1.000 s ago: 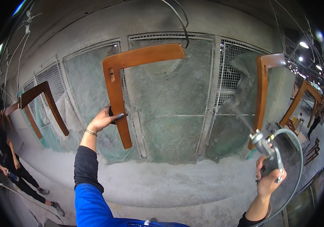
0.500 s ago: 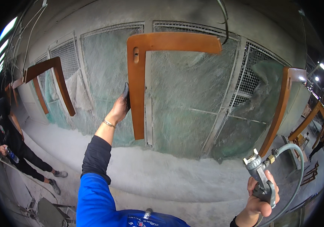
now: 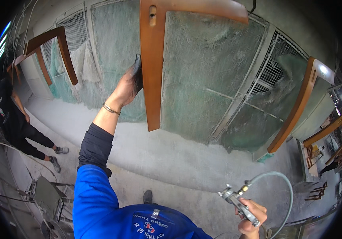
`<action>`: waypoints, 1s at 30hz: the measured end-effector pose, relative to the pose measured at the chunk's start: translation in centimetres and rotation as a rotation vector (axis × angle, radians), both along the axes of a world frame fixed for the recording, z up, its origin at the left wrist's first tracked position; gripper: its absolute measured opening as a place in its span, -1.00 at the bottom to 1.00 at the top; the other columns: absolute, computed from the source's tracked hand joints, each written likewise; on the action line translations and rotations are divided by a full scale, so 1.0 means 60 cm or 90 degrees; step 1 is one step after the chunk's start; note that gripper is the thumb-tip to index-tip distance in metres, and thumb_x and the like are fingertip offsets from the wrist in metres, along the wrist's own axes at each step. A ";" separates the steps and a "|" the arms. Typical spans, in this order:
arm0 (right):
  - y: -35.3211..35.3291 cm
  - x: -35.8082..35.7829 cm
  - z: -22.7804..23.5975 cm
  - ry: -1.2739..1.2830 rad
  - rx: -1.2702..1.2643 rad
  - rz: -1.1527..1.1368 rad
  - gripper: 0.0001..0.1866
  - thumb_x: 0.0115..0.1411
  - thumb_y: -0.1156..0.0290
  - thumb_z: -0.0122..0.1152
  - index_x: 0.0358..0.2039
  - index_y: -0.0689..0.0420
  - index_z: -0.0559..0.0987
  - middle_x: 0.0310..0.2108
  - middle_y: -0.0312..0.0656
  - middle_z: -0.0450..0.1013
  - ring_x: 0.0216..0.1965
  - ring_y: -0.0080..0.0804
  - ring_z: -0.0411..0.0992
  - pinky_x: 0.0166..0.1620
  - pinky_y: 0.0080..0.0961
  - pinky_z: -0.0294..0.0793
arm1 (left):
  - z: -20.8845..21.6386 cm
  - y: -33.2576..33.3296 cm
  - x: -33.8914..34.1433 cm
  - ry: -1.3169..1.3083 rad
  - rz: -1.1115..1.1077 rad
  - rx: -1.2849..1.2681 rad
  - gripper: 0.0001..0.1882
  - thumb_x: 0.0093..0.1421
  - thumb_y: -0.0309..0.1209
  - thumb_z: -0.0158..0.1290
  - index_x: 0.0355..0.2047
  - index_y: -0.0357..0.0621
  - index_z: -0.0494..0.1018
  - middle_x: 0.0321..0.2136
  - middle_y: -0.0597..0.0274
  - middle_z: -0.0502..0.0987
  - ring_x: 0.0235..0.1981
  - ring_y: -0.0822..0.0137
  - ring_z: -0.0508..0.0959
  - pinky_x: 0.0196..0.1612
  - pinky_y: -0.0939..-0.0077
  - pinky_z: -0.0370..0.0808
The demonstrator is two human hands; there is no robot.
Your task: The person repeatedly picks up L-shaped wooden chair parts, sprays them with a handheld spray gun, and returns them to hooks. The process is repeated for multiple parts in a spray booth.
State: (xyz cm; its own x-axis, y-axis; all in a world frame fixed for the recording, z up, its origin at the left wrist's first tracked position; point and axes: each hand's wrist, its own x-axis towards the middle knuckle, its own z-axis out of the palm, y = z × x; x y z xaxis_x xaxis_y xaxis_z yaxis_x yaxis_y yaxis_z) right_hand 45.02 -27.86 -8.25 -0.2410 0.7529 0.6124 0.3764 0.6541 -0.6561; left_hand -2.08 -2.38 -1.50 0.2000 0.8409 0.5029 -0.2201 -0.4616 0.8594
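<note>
An L-shaped brown wooden furniture part [image 3: 153, 75], with a slot near its corner, hangs in front of me, its upper end cut off by the picture's edge. Against the left edge of its long leg is my left hand [image 3: 130, 84], dark-stained, thumb pointing up and fingers hidden behind the wood, gripping it. Low on the right, my right hand [image 3: 252, 217] is closed around a metal spray gun [image 3: 234, 201]. A grey hose [image 3: 289, 195] loops from the gun's fitting. The gun points up and left, apart from the wood.
Similar wooden parts hang at left [image 3: 65, 51] and right [image 3: 298, 109]. Behind stands a booth wall with dusty green filter sheets [image 3: 210, 75] and wire mesh. A person in black [image 3: 13, 107] stands at left, near a stool-like stand [image 3: 47, 195] and hoses.
The view has tilted down, so the wooden part sits higher in it. My right hand has brought the spray gun inward to the left and lower. My left hand stays on the wood.
</note>
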 end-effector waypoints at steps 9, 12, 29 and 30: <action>-0.048 0.059 0.009 -0.052 -0.031 -0.010 -0.09 0.27 -0.41 0.02 -0.14 0.39 0.66 -0.60 -0.12 0.53 -0.65 -0.49 0.51 -0.58 -0.62 0.40 | 0.035 -0.068 0.116 -0.067 -0.046 0.049 -0.32 0.52 0.05 -0.31 0.45 -0.11 0.03 0.31 -0.02 0.32 0.31 0.08 0.39 0.26 0.12 0.49; -0.059 0.070 0.012 0.175 0.154 -0.005 -0.58 0.33 0.20 0.29 -0.16 0.42 0.65 -0.54 -0.25 0.50 -0.57 -0.56 0.38 -0.51 -0.50 0.36 | 0.029 -0.065 0.131 -0.058 0.015 0.049 -0.35 0.52 -0.02 -0.23 0.46 -0.07 0.02 0.31 0.06 0.34 0.30 0.14 0.41 0.24 0.21 0.49; 0.031 -0.063 -0.002 -0.186 0.053 0.002 -0.17 -0.07 -0.27 0.40 -0.05 0.25 0.69 -0.57 -0.19 0.54 -0.60 -0.45 0.51 -0.57 -0.56 0.44 | 0.026 0.032 0.090 0.010 0.323 0.123 -0.32 0.44 -0.12 0.05 0.49 0.23 0.07 0.09 0.13 0.54 0.04 0.44 0.48 0.10 0.50 0.45; 0.036 -0.072 0.001 -0.198 0.045 0.001 -0.18 -0.09 -0.26 0.41 -0.05 0.24 0.69 -0.55 -0.19 0.55 -0.59 -0.44 0.51 -0.56 -0.54 0.45 | 0.026 0.036 0.086 0.003 0.312 0.123 -0.32 0.44 -0.12 0.05 0.49 0.23 0.08 0.10 0.12 0.53 0.05 0.44 0.48 0.11 0.49 0.44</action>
State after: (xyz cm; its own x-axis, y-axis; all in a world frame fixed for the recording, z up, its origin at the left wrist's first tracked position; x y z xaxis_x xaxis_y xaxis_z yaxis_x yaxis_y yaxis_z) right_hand 40.70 -25.72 -8.22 -0.4254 0.7112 0.5597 0.5510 0.6942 -0.4633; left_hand 3.07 -0.20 0.03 -0.1912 0.7287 0.6576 0.0653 -0.6591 0.7492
